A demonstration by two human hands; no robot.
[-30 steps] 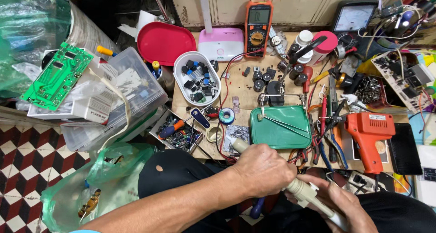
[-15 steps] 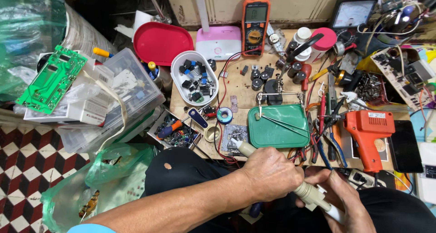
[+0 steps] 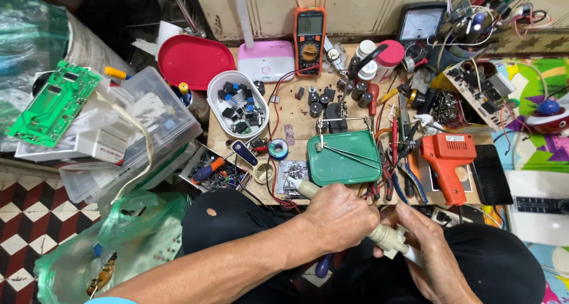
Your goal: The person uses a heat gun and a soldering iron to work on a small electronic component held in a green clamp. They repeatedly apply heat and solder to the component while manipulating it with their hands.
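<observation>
Both hands sit at 6 o'clock, low over the lap. The left hand [image 3: 338,218] is clenched round a cream tool handle [image 3: 385,237]; the right hand [image 3: 430,250] has its grip on the other end. The wooden surface [image 3: 296,111] is super cluttered: green tray [image 3: 347,157] dead centre, orange multimeter [image 3: 309,38] at 12, orange heat gun [image 3: 448,162] at 3. Checkered floor [image 3: 26,227] at 8.

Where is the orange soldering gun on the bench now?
In the head view, the orange soldering gun lies on the right of the bench, between the green lid and a black slab, beyond the right hand.
</observation>
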